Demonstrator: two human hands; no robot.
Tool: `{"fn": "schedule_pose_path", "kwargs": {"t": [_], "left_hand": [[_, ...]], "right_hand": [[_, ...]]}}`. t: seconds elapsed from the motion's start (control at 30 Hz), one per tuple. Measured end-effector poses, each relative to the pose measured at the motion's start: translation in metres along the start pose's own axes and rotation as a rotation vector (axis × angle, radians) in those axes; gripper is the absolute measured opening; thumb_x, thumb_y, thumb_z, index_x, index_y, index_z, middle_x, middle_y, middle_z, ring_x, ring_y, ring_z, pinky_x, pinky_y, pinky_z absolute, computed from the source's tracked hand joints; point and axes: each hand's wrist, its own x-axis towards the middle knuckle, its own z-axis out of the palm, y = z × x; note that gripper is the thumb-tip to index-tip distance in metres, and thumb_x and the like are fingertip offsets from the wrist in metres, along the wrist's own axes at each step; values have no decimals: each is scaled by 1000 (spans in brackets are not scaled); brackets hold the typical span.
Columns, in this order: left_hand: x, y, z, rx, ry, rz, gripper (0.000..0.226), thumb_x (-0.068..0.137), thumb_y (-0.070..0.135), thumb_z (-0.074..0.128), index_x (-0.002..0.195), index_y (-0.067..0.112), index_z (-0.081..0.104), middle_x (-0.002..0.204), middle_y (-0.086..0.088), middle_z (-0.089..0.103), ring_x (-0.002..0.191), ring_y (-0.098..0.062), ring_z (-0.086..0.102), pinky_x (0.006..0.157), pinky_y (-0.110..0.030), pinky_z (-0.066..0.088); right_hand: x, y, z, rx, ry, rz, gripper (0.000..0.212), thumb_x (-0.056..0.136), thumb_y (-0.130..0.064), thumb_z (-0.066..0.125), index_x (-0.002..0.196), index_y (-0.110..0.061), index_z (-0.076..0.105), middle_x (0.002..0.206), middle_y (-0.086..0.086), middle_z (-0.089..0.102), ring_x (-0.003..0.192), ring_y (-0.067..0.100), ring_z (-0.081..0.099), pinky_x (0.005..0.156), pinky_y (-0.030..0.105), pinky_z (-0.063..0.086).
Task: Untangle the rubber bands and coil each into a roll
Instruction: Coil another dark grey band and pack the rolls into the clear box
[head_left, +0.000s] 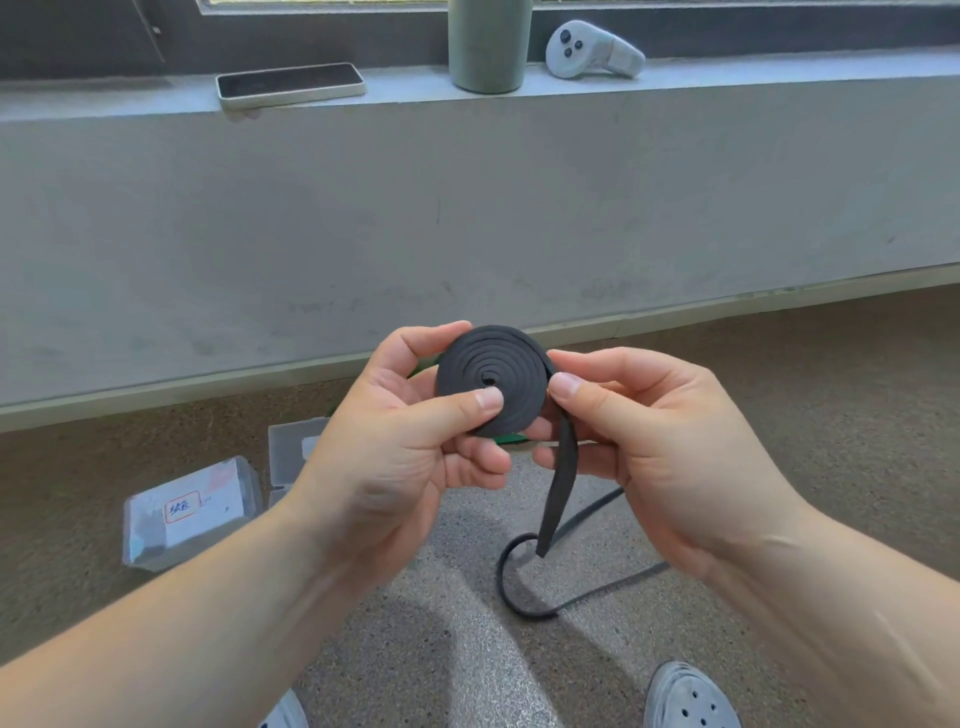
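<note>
Far left, on the floor (467, 649), sits a clear plastic box (189, 512) with a white label outlined in red. Above it, on the grey window ledge (130, 101), a phone (291, 84) lies flat, screen up. A second clear box (291, 447) is on the floor just right of the first, partly hidden by the left wrist.

The left hand (400, 447) grips the black band coil (491, 382), held up in the air between both hands at mid-frame. Its thumb presses on the coil's near face by the centre, and its fingers curl behind and over the top edge. The coil is a tight flat spiral with its face turned toward the person. A bit of something green (511, 439) shows behind the coil's lower edge; I can't tell what it is.

Straight above, a green cylinder-shaped bottle (488, 47) stands upright on the ledge. A loose tail (561, 483) of the band hangs down from the coil's right edge. Below it, a thin black loop (519, 577) lies on the floor; I can't tell whether it joins the tail.

A white handheld controller (592, 49) rests on the ledge right of the bottle. The right hand (649, 447) pinches the band between thumb and forefinger where it leaves the coil, with the other fingers curled below. A grey perforated shoe (685, 696) is at the bottom right.
</note>
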Motion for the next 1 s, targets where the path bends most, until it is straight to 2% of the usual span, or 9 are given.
{"fn": "schedule_pose_path", "kwargs": {"t": [0.17, 0.3, 0.47, 0.57, 0.67, 0.73, 0.8, 0.9, 1.0], "left_hand": [[4, 3, -4, 19, 4, -17, 49, 70, 4, 68, 115, 20, 58, 80, -8, 70, 41, -18, 54, 43, -27, 49], [2, -3, -3, 5, 11, -15, 52, 73, 0, 74, 117, 19, 56, 86, -10, 71, 43, -19, 57, 46, -28, 50], [-1, -12, 5, -44, 64, -2, 47, 73, 6, 69, 114, 19, 51, 85, -9, 71, 44, -21, 59, 45, -30, 53], [-5, -18, 6, -47, 71, -50, 42, 82, 1, 67, 114, 20, 48, 86, -12, 73, 46, -23, 62, 42, -30, 53], [0, -13, -1, 72, 39, -91, 39, 82, 8, 77, 109, 16, 51, 93, -16, 74, 49, -27, 64, 33, -24, 45], [6, -5, -9, 229, 30, -58, 26, 86, 7, 75, 99, 14, 54, 87, -10, 75, 46, -26, 62, 32, -23, 38], [10, 3, -14, 313, -4, -33, 22, 88, 1, 69, 102, 13, 57, 86, -10, 74, 45, -25, 61, 32, -23, 37], [8, 6, -12, 374, -146, -57, 41, 90, -6, 63, 116, 25, 67, 92, -13, 74, 44, -27, 60, 33, -24, 40], [7, 3, -10, 390, -173, -61, 44, 90, -6, 64, 115, 29, 72, 92, -8, 74, 45, -27, 60, 36, -28, 45]], "right_hand": [[-1, -3, -3, -7, 30, -20, 11, 84, -1, 68, 94, 0, 75, 80, 23, 73, 67, 28, 71, 58, 35, 60], [-2, -1, 0, -13, 27, -29, 11, 85, -1, 68, 94, 2, 74, 77, 24, 72, 65, 28, 68, 60, 37, 62], [-6, 6, 6, -43, 76, -75, 17, 77, -2, 75, 94, -8, 76, 82, 17, 77, 70, 27, 72, 72, 44, 63], [-7, 9, 7, -68, 102, -104, 18, 79, 4, 75, 93, -7, 76, 80, 15, 77, 67, 24, 71, 69, 41, 63], [-1, 3, 0, -88, 96, -104, 18, 81, 7, 72, 94, -5, 75, 79, 15, 76, 66, 22, 70, 61, 31, 60], [4, -5, -6, -137, 53, -80, 18, 82, 7, 72, 95, -5, 76, 83, 16, 77, 72, 24, 71, 63, 30, 61], [7, -10, -10, -189, -27, -50, 18, 82, 7, 71, 94, -5, 77, 87, 17, 77, 75, 22, 71, 63, 29, 60], [9, -11, -12, -251, -86, -13, 19, 83, 7, 70, 96, -6, 77, 86, 16, 77, 75, 21, 72, 66, 28, 59], [9, -9, -12, -267, -83, -12, 19, 84, 5, 70, 99, -6, 76, 87, 18, 77, 75, 22, 72, 69, 30, 58]]}}
